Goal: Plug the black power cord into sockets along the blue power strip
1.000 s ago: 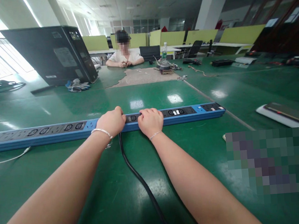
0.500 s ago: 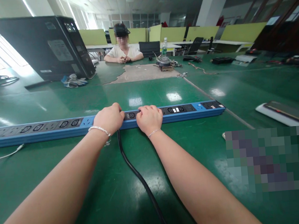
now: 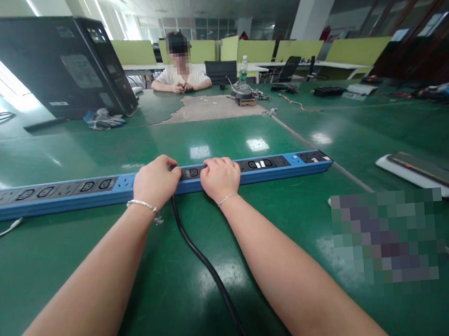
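A long blue power strip [image 3: 279, 172] with black sockets lies across the green table. My left hand [image 3: 156, 182] is closed at the strip, left of the middle, its fingers bent over the top; what they pinch is hidden. From under that hand a thick black cable [image 3: 204, 260] runs down toward the bottom edge. My right hand [image 3: 221, 178] rests on the strip a little further right, its fingers curled and pressed together over the top and far side. One socket shows between the two hands.
A black computer case [image 3: 57, 67] and gloves [image 3: 104, 119] stand back left. Across the table [image 3: 140, 278] sits a person [image 3: 180, 78]. A bottle [image 3: 244, 70] and metal parts lie behind. At the right are a white-and-black device [image 3: 415, 173] and a blurred-out item. A white cable end [image 3: 15, 224] lies left.
The whole view has shifted slightly, so things appear a little further left. The thumb and fingers of my left hand have changed position a little; both hands stay at the strip.
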Tool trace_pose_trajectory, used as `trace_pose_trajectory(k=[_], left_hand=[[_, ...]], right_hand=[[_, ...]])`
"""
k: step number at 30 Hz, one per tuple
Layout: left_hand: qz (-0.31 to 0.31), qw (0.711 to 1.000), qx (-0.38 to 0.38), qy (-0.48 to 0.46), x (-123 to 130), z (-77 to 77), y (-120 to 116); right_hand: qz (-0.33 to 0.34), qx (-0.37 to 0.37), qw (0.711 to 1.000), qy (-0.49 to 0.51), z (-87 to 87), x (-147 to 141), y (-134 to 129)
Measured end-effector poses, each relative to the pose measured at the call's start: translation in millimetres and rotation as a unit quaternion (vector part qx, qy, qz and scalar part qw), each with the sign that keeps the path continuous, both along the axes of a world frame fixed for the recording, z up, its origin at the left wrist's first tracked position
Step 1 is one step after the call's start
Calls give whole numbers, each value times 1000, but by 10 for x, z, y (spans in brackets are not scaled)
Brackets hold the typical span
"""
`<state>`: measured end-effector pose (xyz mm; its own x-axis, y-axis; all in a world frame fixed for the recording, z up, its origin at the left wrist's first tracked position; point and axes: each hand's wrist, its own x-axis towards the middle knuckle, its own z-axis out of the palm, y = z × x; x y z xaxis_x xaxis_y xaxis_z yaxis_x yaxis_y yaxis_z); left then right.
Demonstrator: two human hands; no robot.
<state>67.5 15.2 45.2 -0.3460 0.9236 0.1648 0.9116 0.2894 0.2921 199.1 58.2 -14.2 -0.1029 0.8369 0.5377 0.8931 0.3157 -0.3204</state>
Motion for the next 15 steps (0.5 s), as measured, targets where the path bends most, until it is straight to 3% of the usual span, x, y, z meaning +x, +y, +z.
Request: trace_pose_trajectory(k=[2, 4, 7, 9, 11, 13, 15], left_hand=[[4, 1000, 15, -18, 9, 12, -33], [12, 998, 58, -29, 23, 135, -71], [9, 988, 156, -14, 19, 538, -123], [-40, 991, 127, 19, -40, 847, -146], [-50, 992, 100, 61, -171, 1062, -162], [-28, 993, 74, 86, -370, 1118, -184], [-19, 998, 35, 57, -609, 1026, -221]], right_hand=[[-1, 2, 1000, 0, -1, -1, 0], [-4, 3, 1000, -2, -4, -4, 2], [-4, -2, 1000, -12, -6, -5, 5], [-3, -5, 1000, -16, -4, -2, 6], [-1, -6, 1000, -11, -1, 4, 7], [3, 0, 1000, -3, -2, 9, 8], [6, 8, 1000, 4, -6, 10, 10]])
